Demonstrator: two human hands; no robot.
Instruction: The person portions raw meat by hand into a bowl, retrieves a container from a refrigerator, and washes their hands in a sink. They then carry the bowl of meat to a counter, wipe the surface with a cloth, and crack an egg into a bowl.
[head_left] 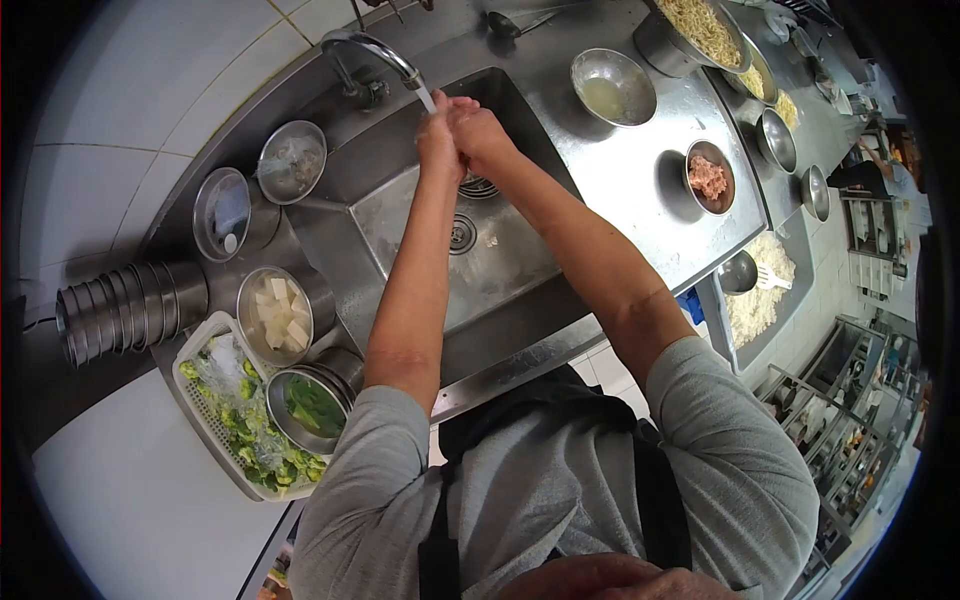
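Under the curved faucet (375, 45), at the back of the steel sink (415, 275), my left hand (437, 145) and my right hand (480, 132) are pressed together. A stream of water (427, 99) falls onto them. My right hand is closed, its fingers bent in against the left hand. The left hand's fingers are mostly hidden, and anything between the palms is out of sight. Partly covered by my wrists, a ridged round metal piece (480, 188) sits in the sink, with the drain (462, 234) nearer to me.
Left of the sink stand a bowl of white cubes (275, 312), a basket of broccoli (212, 400), a bowl of green leaves (312, 405) and stacked metal containers (130, 310). To the right are a bowl of pinkish meat (707, 178), a bowl of liquid (604, 98) and a ladle (507, 25).
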